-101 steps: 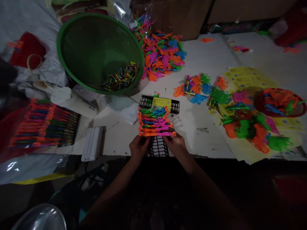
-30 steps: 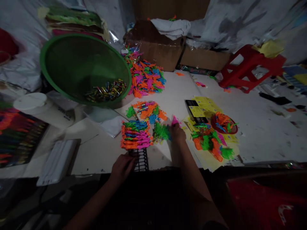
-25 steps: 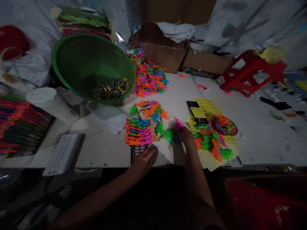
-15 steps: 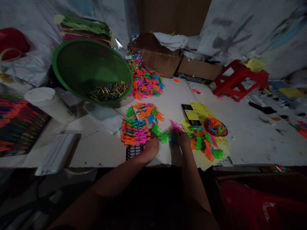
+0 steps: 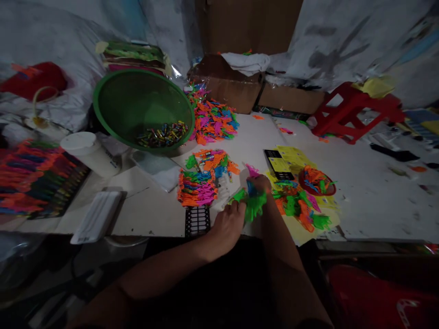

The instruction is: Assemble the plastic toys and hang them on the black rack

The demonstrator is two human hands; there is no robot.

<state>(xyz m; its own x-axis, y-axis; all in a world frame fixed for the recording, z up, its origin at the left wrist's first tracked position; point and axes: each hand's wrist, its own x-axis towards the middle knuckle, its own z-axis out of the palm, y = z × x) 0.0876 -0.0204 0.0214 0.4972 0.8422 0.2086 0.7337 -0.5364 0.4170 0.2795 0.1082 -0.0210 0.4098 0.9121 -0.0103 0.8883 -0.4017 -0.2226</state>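
Observation:
My left hand [image 5: 230, 224] is closed, its fingertips on a green plastic piece [image 5: 255, 206] that is smeared by motion. Just beyond, my right hand [image 5: 265, 184] is bent over a blue plastic piece [image 5: 252, 186], its fingers blurred and partly hidden. A pink plastic piece [image 5: 252, 170] lies on the table by the right fingertips. Left of my hands, a row of bright plastic pieces [image 5: 197, 187] is lined up on a black slotted rack [image 5: 197, 221]. Loose orange, green and blue pieces [image 5: 214, 160] lie behind that row. To the right is another mixed pile [image 5: 298, 205] on yellow sheets.
A green basin [image 5: 144, 109] with small shiny cylinders leans at back left, near a white lidded cup [image 5: 91, 153]. Behind stand a large heap of plastic pieces [image 5: 216, 121] and cardboard boxes [image 5: 233, 91]. A small red bowl [image 5: 317, 180] and a red stool [image 5: 356, 112] are at right.
My left hand has moved right, from the row of pieces to beside my right hand, and a green piece is now between them. The view has shifted slightly.

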